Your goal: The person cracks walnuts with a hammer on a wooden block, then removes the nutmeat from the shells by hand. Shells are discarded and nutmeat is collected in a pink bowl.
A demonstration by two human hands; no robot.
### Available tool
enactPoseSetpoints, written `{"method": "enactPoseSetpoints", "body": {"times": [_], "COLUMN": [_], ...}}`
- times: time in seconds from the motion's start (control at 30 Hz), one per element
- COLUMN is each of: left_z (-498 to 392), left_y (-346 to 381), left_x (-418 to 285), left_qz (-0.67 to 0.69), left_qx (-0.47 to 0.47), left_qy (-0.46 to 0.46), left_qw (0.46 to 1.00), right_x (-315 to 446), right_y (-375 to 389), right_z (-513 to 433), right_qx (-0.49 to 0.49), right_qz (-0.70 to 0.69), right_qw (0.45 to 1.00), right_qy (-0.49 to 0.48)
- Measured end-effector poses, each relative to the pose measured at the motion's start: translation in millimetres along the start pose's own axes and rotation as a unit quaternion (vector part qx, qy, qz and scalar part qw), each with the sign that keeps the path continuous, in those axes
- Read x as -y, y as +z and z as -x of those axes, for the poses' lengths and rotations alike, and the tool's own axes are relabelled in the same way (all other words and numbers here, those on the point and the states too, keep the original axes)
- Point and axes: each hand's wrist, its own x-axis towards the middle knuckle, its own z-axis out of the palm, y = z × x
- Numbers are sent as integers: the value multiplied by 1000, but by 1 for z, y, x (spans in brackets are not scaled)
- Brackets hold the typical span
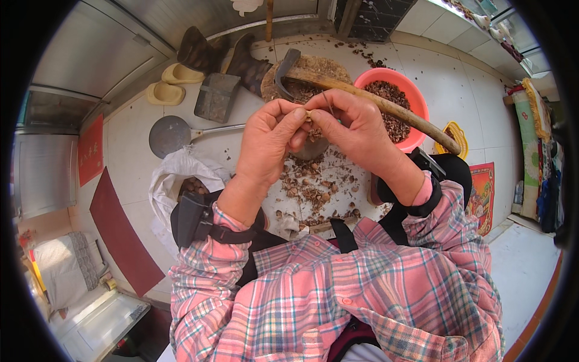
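Observation:
My left hand (273, 140) and my right hand (350, 126) meet in front of me, thumbs and fingertips pinched on a small pale nut piece (309, 116). A thin dark pick (327, 103) sticks up by my right index finger; its lower end is hidden by the hand. Behind my hands a round wooden chopping block (325, 68) bears brown shell bits. Across it lies a tool with a curved iron head (284, 72) and a long wooden handle (398, 111). Below my hands, cracked nut shells (312, 185) are scattered on the tiles.
A pink plastic basin (423, 104) of shell fragments stands right of the block, near a yellow basket (457, 135). On the left are a white sack (167, 174) of nuts, a long-handled round metal pan (169, 135), a dustpan (218, 97), cream clogs (165, 92) and boots (249, 65).

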Motion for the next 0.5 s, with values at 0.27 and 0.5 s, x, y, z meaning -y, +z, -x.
{"method": "enactPoseSetpoints", "body": {"times": [0.27, 0.5], "left_z": [0, 0], "left_y": [2, 2], "left_x": [8, 8], "left_qz": [-75, -84], "left_qx": [-17, -14], "left_qy": [65, 60], "left_qw": [995, 995], "right_x": [0, -4], "right_y": [3, 2], "right_z": [1, 0], "right_qx": [-18, -16], "right_qz": [-127, -116], "right_qw": [986, 988], "right_qy": [105, 105]}}
